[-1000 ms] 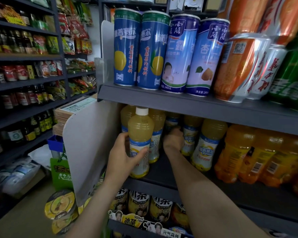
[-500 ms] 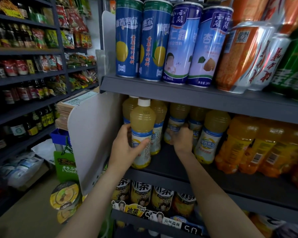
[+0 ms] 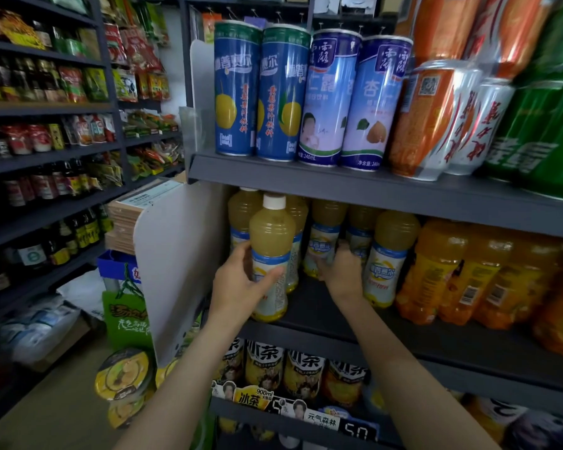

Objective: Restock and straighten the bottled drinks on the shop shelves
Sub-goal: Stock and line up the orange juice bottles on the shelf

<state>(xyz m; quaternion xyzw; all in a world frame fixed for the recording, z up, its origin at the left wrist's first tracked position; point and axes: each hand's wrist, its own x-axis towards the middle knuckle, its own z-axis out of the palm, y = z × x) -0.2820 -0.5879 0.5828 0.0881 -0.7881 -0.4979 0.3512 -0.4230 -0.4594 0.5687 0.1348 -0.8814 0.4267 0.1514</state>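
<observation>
Several pale yellow juice bottles with blue-and-white labels stand on the dark middle shelf (image 3: 322,316). My left hand (image 3: 241,284) grips the front bottle (image 3: 271,251), which has a white cap and stands upright at the shelf's front left. My right hand (image 3: 343,271) reaches further back and curls round a bottle in the second row (image 3: 320,251), between the left bottles and another juice bottle (image 3: 389,254) to its right. Which fingers wrap that bottle is hidden behind the hand.
Orange soda bottles (image 3: 436,271) fill the shelf to the right. Tall blue cans (image 3: 260,92) and orange and green cans stand on the shelf above. A white divider panel (image 3: 176,261) bounds the left side. Iced tea bottles (image 3: 264,368) sit below. Sauce shelves line the aisle's left.
My right hand has drawn forward from deep in the shelf toward the front, with a second-row bottle. My left hand has stayed on the front bottle.
</observation>
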